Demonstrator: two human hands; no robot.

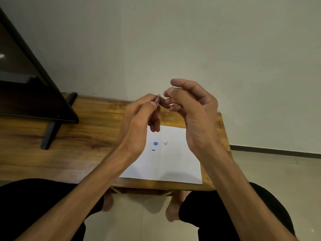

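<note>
Two hands meet in mid-air above one wooden table (78, 145), where one sheet of white paper (173, 164) carries three small bits: one blue piece (155, 143), one pink piece (165, 143) at its 3 o'clock, and one dark piece (153, 150) at its 7 o'clock. The left hand (139, 117), fingers curled, pinches one slim pinkish piece (158, 100) with a grey tip between thumb and forefinger, held above the sheet's far edge, at 12 o'clock from the blue piece. At its 3 o'clock the right hand (192, 108), also curled, pinches one thin wire (173, 86). Whether the two hands' fingertips touch cannot be told. One dark screen (26, 84) stands at the table's 10 o'clock.
</note>
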